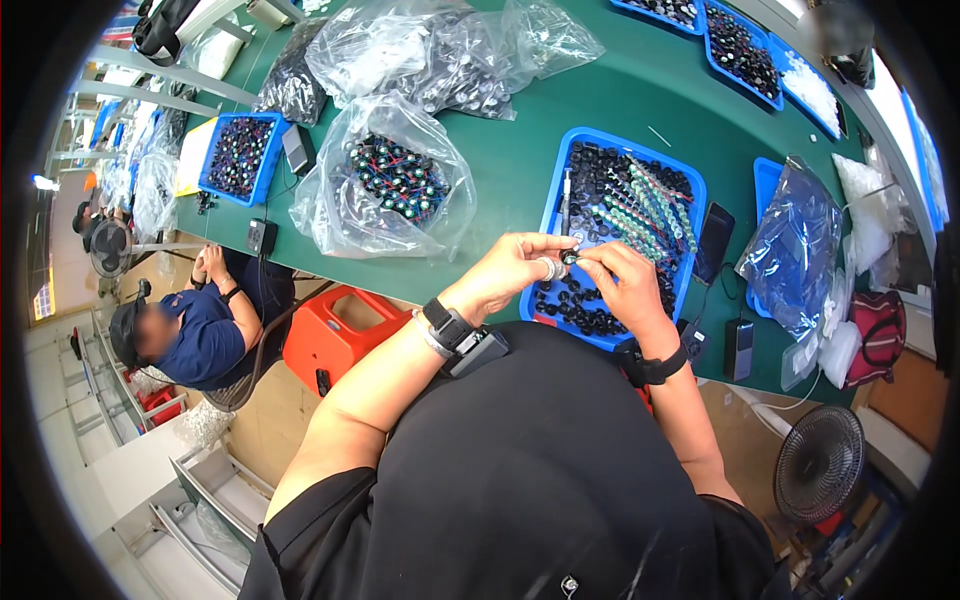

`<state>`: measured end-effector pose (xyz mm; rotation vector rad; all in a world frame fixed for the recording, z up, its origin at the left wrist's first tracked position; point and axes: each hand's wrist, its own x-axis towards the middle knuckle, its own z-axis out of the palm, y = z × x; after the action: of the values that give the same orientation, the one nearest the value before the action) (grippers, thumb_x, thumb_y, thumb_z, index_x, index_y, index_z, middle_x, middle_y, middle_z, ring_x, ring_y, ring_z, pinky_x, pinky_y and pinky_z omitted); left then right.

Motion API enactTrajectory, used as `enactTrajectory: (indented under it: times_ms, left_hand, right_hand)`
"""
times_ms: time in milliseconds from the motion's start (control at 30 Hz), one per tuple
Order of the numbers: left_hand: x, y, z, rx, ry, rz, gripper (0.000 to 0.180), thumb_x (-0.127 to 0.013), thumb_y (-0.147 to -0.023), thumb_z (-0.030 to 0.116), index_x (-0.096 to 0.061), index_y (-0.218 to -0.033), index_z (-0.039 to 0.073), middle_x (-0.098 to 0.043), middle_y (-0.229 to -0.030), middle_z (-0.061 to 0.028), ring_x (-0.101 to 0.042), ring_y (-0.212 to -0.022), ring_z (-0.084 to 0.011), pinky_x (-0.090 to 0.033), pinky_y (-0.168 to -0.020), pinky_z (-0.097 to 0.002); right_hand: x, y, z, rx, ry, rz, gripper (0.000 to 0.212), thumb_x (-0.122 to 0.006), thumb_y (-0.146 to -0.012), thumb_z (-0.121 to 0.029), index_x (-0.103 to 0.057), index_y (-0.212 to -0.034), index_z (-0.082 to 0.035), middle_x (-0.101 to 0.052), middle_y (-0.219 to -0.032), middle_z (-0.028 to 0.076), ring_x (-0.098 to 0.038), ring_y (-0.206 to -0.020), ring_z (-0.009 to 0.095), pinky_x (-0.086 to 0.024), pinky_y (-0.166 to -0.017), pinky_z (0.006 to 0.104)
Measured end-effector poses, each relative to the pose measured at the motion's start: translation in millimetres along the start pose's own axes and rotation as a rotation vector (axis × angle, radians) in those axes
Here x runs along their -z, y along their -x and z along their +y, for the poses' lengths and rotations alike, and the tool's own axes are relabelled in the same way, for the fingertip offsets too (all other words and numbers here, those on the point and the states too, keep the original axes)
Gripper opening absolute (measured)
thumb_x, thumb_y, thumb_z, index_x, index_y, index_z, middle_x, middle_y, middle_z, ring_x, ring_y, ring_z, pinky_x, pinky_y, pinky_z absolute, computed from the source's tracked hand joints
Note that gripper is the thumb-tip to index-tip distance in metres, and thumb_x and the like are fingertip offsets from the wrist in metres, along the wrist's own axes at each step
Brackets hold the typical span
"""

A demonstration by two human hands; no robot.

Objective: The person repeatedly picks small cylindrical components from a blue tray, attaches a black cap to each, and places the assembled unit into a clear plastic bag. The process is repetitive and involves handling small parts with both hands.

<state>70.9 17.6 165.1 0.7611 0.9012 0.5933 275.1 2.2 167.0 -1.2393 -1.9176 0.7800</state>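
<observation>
Above the near part of a blue tray (pixel 699 210), my left hand (pixel 508 272) and my right hand (pixel 630 284) meet fingertip to fingertip. Between them is a small black round part (pixel 569 256), pinched from both sides; its finer detail is too small to make out. Many loose black round parts (pixel 580 305) fill the tray under my hands. Strips of small greenish round pieces (pixel 640 205) lie across the tray's right half. Along its left side rests a slim pen-like tool (pixel 567 190).
Left of the tray sits an open clear bag (pixel 385 190) of wired parts. Farther left stands another blue tray (pixel 270 165). A phone (pixel 713 240) lies just right of my tray, near a bagged blue tray (pixel 795 240). A co-worker (pixel 205 330) sits at left, beside a red stool (pixel 340 335).
</observation>
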Motion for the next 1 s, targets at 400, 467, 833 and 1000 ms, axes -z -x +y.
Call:
enactTrajectory:
  times_ms: [400,467,833,1000]
  left_hand:
    - [-13.9,-1.3,2.1,-0.101,-0.060,0.162,0.036,-0.064,-0.086,0.007,-0.056,-0.120,-0.003,-0.063,-0.100,-0.0064,-0.058,-0.090,-0.0112,-0.046,-0.084,-0.0246]
    - [-8.4,-5.6,-3.1,-0.051,-0.072,0.139,0.031,-0.063,-0.087,0.008,-0.058,-0.116,-0.003,-0.064,-0.098,-0.0069,-0.059,-0.087,-0.0112,-0.047,-0.082,-0.0248]
    - [-10.0,-8.5,-6.2,-0.453,-0.784,0.457,0.015,-0.058,-0.087,0.003,-0.061,-0.102,-0.002,-0.065,-0.090,-0.0090,-0.060,-0.081,-0.0107,-0.050,-0.070,-0.0263]
    - [-1.9,-16.4,-17.1,-0.312,-0.357,0.493,0.017,-0.059,-0.088,0.004,-0.060,-0.103,-0.002,-0.063,-0.089,-0.0056,-0.060,-0.079,-0.0120,-0.050,-0.070,-0.0268]
  right_hand:
    - [-0.7,-6.5,0.9,-0.494,-0.272,-0.178,0.017,-0.064,-0.086,-0.018,-0.066,-0.093,-0.002,-0.063,-0.067,0.005,-0.050,-0.056,0.010,-0.042,-0.054,0.0293]
    - [-3.3,-4.5,0.5,-0.437,-0.235,-0.176,0.016,-0.063,-0.086,-0.016,-0.066,-0.095,-0.002,-0.064,-0.067,0.006,-0.052,-0.055,0.011,-0.042,-0.053,0.0300]
    - [-20.9,-19.6,-32.7,-0.663,-0.300,-0.190,0.016,-0.057,-0.088,-0.010,-0.061,-0.092,0.004,-0.064,-0.067,0.008,-0.060,-0.054,0.011,-0.046,-0.049,0.0274]
    - [-33.5,-32.1,-31.6,-0.379,0.057,-0.126,0.015,-0.057,-0.084,-0.010,-0.062,-0.087,0.004,-0.060,-0.064,0.019,-0.061,-0.060,0.028,-0.047,-0.056,0.0373]
